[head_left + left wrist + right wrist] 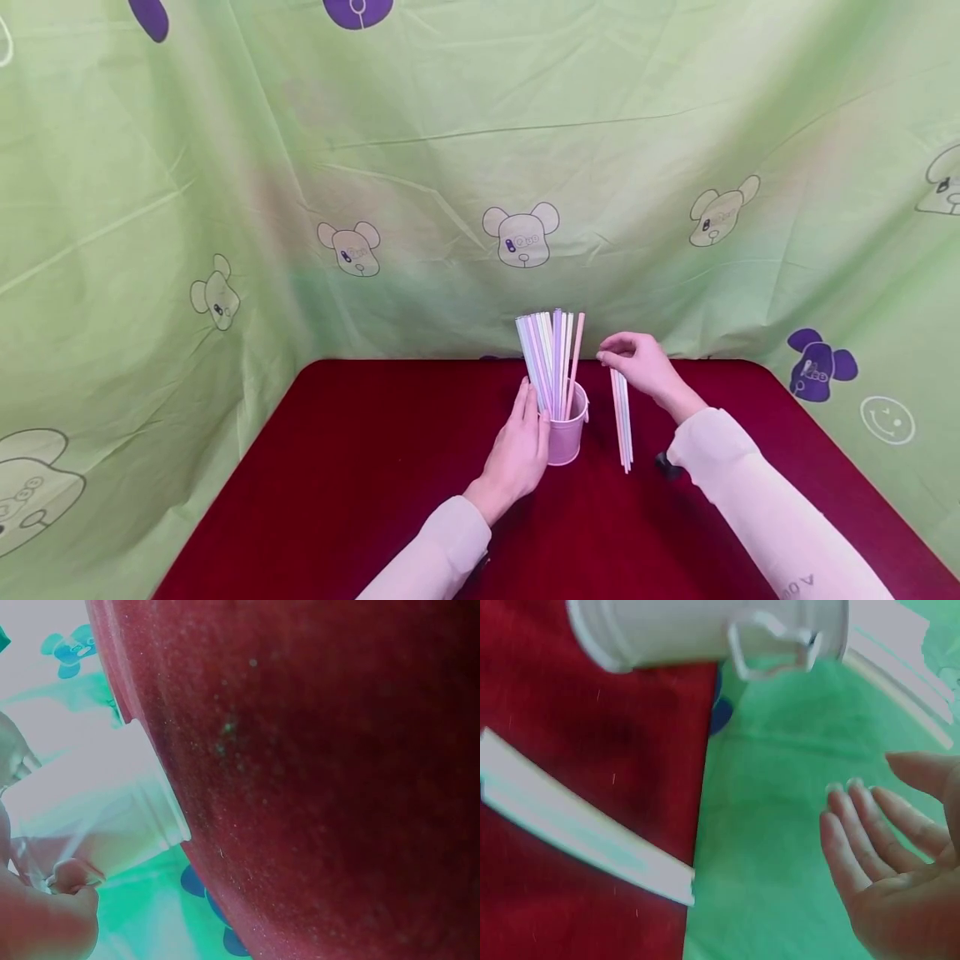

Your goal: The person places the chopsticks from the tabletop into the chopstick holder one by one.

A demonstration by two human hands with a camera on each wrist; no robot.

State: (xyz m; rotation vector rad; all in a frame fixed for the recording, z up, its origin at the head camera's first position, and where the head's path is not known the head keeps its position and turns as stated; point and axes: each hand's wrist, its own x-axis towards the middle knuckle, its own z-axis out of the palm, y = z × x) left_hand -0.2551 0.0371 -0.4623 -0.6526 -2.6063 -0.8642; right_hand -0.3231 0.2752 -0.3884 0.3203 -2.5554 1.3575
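A small pink bucket point(565, 443) stands upright on the red table, packed with long straws point(551, 358) in lilac, white, pale blue and coral. My left hand point(516, 450) holds the bucket from its left side, thumb toward the front; the left wrist view shows the thumb point(49, 922) against the bucket wall point(112, 795). To the right, a few loose straws point(622, 425) lie on the table. My right hand point(647, 365) hovers over their far end, and in the right wrist view its fingers point(881, 840) are parted from the thumb with nothing between them.
The red tabletop point(360, 483) reaches back to a green cloth point(435, 167) printed with bear heads, which also hangs at both sides. The bucket's wire handle point(739, 656) hangs on its right side, toward the loose straws. A dark object point(667, 465) shows under the right cuff.
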